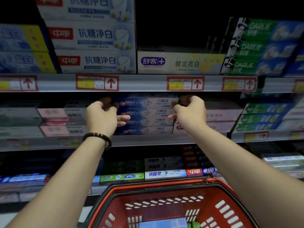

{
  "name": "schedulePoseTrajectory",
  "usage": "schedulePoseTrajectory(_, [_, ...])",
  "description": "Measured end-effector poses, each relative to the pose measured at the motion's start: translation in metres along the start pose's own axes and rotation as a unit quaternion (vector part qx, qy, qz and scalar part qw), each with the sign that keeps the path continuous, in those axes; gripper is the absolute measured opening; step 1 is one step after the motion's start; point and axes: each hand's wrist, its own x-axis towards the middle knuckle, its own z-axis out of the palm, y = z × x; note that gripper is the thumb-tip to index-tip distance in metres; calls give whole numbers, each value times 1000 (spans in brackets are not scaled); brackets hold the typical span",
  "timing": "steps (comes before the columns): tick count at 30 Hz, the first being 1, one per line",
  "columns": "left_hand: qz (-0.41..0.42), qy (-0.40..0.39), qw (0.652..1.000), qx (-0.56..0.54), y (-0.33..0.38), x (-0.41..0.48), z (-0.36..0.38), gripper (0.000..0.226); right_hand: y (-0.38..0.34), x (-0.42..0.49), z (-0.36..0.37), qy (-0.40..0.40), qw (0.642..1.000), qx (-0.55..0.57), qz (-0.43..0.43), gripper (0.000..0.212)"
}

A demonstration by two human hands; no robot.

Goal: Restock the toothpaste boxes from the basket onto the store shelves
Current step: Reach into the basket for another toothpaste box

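A stack of several blue-and-white Crest toothpaste boxes [146, 116] sits on the middle shelf. My left hand [103, 116] grips the left end of the stack, fingers curled over the top box and across the fronts of the lower ones. My right hand [189, 112] holds the right end the same way. Low in the view, the red plastic basket [148, 195] holds a light blue box [164, 223] and something green beside it at the bottom edge.
The upper shelf carries white, cream and green Darlie boxes above a rail of red price tags [185, 83]. Pink boxes [54, 114] flank the Crest stack on the left, green ones [263, 117] on the right. The lower shelf holds more boxes behind the basket.
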Motion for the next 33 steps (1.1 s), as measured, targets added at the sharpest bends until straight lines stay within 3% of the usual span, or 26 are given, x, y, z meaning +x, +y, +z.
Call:
schedulePoseTrajectory(11, [8, 6, 1000, 8, -3, -1, 0, 16, 6, 2, -1, -2, 1000, 23, 14, 13])
schedulePoseTrajectory(19, [27, 24, 998, 58, -14, 2, -1, 14, 6, -4, -7, 8, 998, -61, -6, 11])
schedulePoseTrajectory(25, [10, 42, 996, 78, -19, 5, 2, 53, 6, -6, -8, 40, 993, -105, -34, 8])
schedulePoseTrajectory(31, [12, 47, 996, 74, -14, 0, 2, 26, 2, -8, -9, 42, 991, -120, -41, 11])
schedulePoseTrajectory(33, [19, 52, 995, 84, -14, -1, 1, 27, 2, -9, -9, 41, 991, -120, -48, 13])
